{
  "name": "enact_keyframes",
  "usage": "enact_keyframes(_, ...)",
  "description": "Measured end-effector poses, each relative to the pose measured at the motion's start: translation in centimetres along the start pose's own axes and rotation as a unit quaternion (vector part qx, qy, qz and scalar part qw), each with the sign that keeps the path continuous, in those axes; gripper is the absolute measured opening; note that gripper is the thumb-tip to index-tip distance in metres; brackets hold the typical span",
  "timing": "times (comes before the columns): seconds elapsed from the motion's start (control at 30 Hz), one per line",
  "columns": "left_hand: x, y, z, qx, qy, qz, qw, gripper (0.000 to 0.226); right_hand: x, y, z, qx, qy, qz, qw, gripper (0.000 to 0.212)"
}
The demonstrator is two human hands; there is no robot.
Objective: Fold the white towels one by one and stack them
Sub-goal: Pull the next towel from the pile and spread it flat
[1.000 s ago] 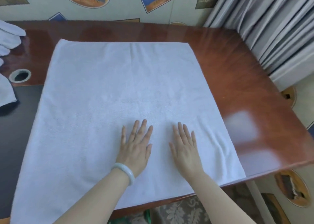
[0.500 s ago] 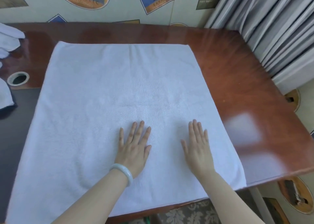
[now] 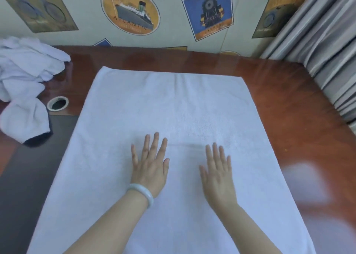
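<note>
left hand [image 3: 149,170] flat, fingers spread, right hand [image 3: 218,173] flat alongside, palms down

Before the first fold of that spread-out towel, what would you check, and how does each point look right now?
1. Towel spread flat on the table: ok.
2. Crease between the hands smoothed out: not ok.
3. Left hand and right hand flat on the towel, gripping nothing: ok.
4. Both far corners visible and free: ok.
5. Near edge lying straight: cannot tell, it is out of frame.
6. Unfolded pile apart from the towel: ok.
</note>
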State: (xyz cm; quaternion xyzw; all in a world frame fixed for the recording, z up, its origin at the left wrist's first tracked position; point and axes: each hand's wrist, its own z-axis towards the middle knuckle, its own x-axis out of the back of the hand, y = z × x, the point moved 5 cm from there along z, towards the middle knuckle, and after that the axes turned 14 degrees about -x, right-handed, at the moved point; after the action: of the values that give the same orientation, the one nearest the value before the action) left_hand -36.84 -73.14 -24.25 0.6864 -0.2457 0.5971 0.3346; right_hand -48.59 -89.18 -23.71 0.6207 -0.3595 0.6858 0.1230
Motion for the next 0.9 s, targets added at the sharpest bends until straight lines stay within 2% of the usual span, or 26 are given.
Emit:
enact_keyframes(0.1, -1.2, -1.9, 3.2, 0.021, -0.048, 0.015, 0.998, 0.058, -4.6, -9.1, 2.8, 0.115, -0.088, 0.016, 0.989, 0.053)
enact_keyframes(0.13, -1.7, -3.1, 3.2, 0.036, -0.062, 0.024, 0.997, 0.057, -5.7, -9.8, 3.6, 0.131, -0.112, -0.003, 0.985, 0.054)
enact_keyframes(0.2, -2.0, -6.0, 2.1, 0.064, -0.053, 0.044, 0.996, 0.056, -6.6, -8.1, 5.2, 0.147, -0.105, -0.064, 0.982, 0.057)
enact_keyframes(0.23, -1.9, -7.6, 1.1, 0.082, -0.043, 0.047, 0.995, 0.057, -6.4, -6.2, 6.1, 0.132, -0.085, -0.08, 0.984, 0.059)
enact_keyframes(0.3, -1.8, -10.7, -0.8, 0.127, -0.026, 0.037, 0.991, 0.062, -5.2, -1.5, 7.9, 0.047, -0.052, -0.094, 0.993, 0.063)
enact_keyframes(0.4, -1.5, -13.6, -2.8, 0.16, -0.017, 0.022, 0.987, 0.062, -2.9, 4.4, 9.0, -0.064, -0.037, -0.126, 0.989, 0.069)
enact_keyframes(0.63, -1.2, -15.0, -4.7, 0.2, -0.01, -0.002, 0.98, 0.059, 0.2, 11.1, 7.7, -0.168, -0.05, -0.149, 0.973, 0.065)
enact_keyframes(0.77, -0.9, -15.0, -6.2, 0.218, -0.016, -0.004, 0.976, 0.066, 0.4, 11.4, 7.0, -0.181, -0.055, -0.161, 0.969, 0.068)
enact_keyframes(0.9, -1.1, -14.3, -8.4, 0.226, -0.037, -0.012, 0.973, 0.063, 0.2, 11.2, 5.9, -0.205, -0.075, -0.155, 0.964, 0.073)
